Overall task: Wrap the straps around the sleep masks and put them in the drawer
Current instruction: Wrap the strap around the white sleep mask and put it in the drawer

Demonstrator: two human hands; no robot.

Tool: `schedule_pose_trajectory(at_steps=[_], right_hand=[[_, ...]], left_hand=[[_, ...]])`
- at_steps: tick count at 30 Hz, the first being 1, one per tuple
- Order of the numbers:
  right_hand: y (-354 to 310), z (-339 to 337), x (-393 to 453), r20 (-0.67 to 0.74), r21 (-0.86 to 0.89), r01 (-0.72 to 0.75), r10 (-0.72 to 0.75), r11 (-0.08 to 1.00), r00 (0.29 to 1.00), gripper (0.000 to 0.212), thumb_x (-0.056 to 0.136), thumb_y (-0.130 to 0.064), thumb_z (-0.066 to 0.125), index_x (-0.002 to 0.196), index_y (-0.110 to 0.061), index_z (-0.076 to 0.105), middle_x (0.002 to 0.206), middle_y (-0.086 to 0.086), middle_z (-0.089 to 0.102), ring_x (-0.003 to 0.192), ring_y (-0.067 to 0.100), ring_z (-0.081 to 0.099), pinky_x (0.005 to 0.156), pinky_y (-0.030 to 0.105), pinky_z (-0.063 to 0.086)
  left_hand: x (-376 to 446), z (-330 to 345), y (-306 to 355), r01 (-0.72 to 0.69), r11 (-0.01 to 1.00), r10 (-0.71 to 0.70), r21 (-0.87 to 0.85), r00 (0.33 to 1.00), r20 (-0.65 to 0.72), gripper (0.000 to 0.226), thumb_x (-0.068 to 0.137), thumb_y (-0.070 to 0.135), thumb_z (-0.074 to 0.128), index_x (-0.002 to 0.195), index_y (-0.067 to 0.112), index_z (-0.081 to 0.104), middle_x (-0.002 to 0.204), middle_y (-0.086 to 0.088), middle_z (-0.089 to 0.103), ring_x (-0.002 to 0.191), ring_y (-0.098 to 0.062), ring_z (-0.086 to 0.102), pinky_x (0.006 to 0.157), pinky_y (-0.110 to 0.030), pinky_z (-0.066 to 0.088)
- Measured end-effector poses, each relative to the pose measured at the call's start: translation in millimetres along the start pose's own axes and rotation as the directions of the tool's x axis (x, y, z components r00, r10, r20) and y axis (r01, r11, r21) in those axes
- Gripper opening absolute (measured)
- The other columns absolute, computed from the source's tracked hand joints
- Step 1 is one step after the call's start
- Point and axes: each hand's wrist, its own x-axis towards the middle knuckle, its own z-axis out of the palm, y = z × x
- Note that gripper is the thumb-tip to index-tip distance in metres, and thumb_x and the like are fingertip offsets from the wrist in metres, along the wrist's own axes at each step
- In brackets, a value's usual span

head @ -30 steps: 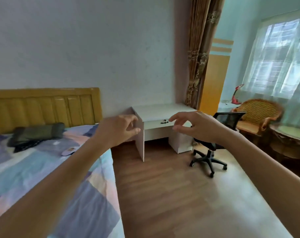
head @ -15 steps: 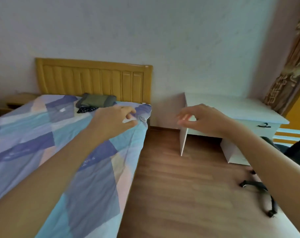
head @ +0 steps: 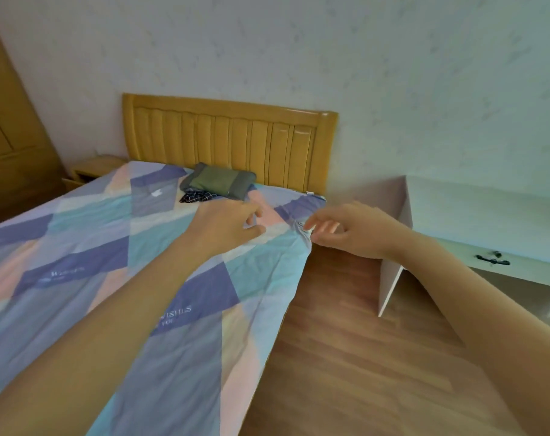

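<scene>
My left hand [head: 228, 226] hovers over the patchwork bed cover [head: 88, 247] near the bed's right edge, fingers loosely curled with nothing clearly in them. A pale patch shows at its fingertips; I cannot tell whether it is a mask or the cover. My right hand [head: 346, 231] is at the cover's right edge, fingers spread and empty. A dark checked cloth item [head: 196, 196] lies in front of a green-grey pillow [head: 218, 183]. A small white thing [head: 156, 192] lies to their left. The white desk's drawer [head: 456, 256] is shut, with a black handle [head: 492, 259].
A yellow headboard [head: 229, 136] stands against the wall. A low wooden bedside table [head: 93, 168] and a wooden wardrobe [head: 9, 121] are at the left. Wood floor [head: 346, 357] runs between the bed and the white desk [head: 487, 202].
The view has swung left from the desk and chair to the bed. Both hands moved with it and now reach over the bed's right edge near the pillow.
</scene>
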Motion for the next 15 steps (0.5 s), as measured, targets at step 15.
schedule_pose_trajectory(at_steps=[15], right_hand=[[201.7, 2.4, 298.5, 0.191, -0.014, 0.204, -0.198, 0.979, 0.962, 0.022, 0.091, -0.044, 0.048, 0.110, -0.042, 0.059, 0.100, -0.021, 0.066, 0.094, 0.000, 0.061, 0.085, 0.035, 0.051]], left_hand=[[263.4, 135.1, -73.8, 0.205, 0.979, -0.204, 0.004, 0.973, 0.110, 0.032, 0.091, 0.048, 0.051, 0.117, 0.032, 0.059, 0.107, 0.009, 0.067, 0.101, -0.015, 0.062, 0.082, -0.035, 0.050]])
